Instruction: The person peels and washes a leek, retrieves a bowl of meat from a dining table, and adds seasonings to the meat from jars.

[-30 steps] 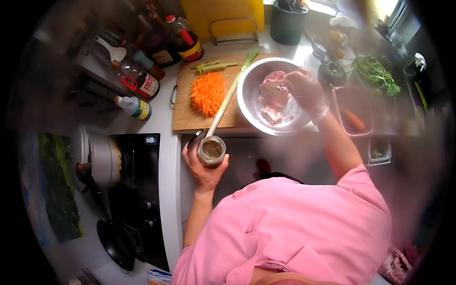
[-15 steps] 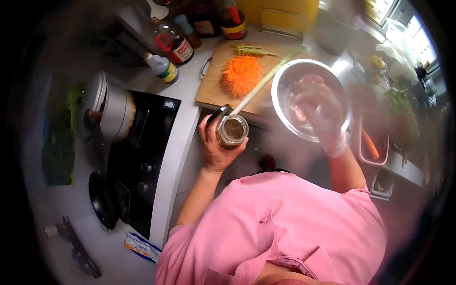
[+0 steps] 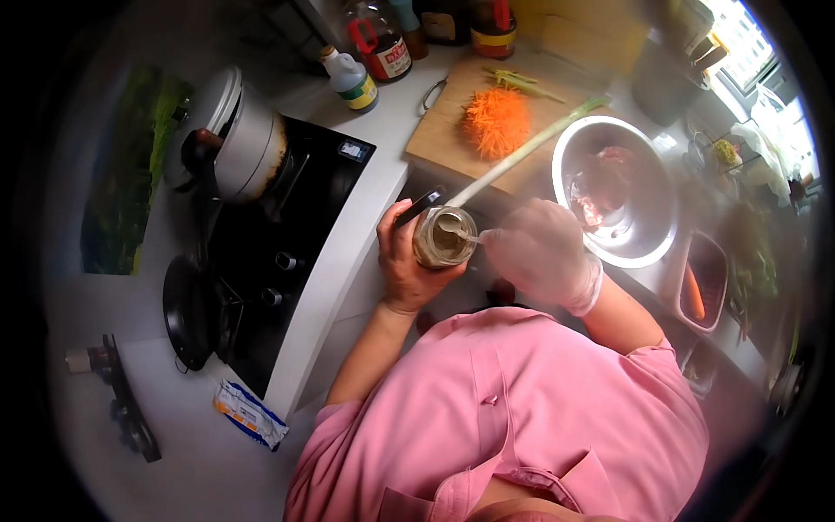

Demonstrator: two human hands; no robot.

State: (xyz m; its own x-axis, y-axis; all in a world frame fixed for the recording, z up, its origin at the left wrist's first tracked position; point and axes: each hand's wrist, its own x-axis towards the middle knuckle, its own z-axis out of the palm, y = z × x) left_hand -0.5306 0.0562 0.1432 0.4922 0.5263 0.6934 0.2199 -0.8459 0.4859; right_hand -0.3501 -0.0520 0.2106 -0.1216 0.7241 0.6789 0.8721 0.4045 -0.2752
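My left hand (image 3: 405, 270) is wrapped round a glass jar (image 3: 432, 250) whose dark lid (image 3: 419, 207) stands open at its rim. Brownish-grey powder shows inside. My right hand (image 3: 541, 254), in a clear glove, is closed on the handle of a small spoon (image 3: 459, 230), its bowl in the jar's mouth. Just beyond the right hand is a metal bowl (image 3: 651, 254) with pieces of raw meat (image 3: 588, 210) in it. Behind the jar, shredded carrot (image 3: 496, 123) is heaped on a wooden cutting board (image 3: 439, 137). A long pale green stalk (image 3: 513, 160) lies across the board's edge.
On the left are a black cooktop (image 3: 261, 248), a pot (image 3: 250, 148) and a black pan (image 3: 189, 313). Several sauce bottles (image 3: 380, 48) line the back. A tub (image 3: 715, 300) holding a whole carrot (image 3: 694, 291) is at right. A blue-and-white packet (image 3: 250, 414) lies front left.
My right hand has left the metal bowl and moved left to the jar, now with the spoon in it. My left hand still holds the jar. The camera view has shifted.
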